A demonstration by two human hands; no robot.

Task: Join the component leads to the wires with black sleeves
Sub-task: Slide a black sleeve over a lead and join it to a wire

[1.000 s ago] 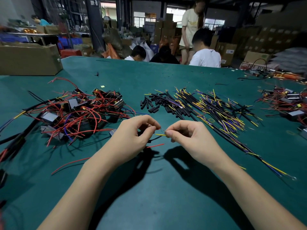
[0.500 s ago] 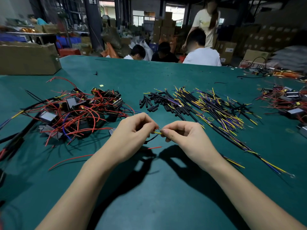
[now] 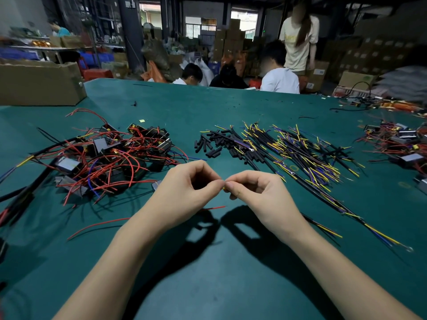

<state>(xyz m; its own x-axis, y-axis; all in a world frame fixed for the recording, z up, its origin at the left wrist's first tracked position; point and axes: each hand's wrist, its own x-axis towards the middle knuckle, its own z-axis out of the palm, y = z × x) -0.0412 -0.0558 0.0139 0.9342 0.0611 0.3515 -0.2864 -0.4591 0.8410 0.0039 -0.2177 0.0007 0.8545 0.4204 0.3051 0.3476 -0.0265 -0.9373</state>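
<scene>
While both hands, left hand (image 3: pixel 184 192), right hand (image 3: pixel 258 195), pinch seemingly a yellow wire (image 3: pixel 223 187), component pile (image 3: pixel 104 158) left, sleeved wires (image 3: pixel 300 153) right.

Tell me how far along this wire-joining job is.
Done: no finished, sleeved joint can be picked out. In hand: left hand and right hand pinch a yellow wire end fingertip to fingertip. Left: the component pile, loose black sleeves and the wire bundle wait on the table.
</scene>
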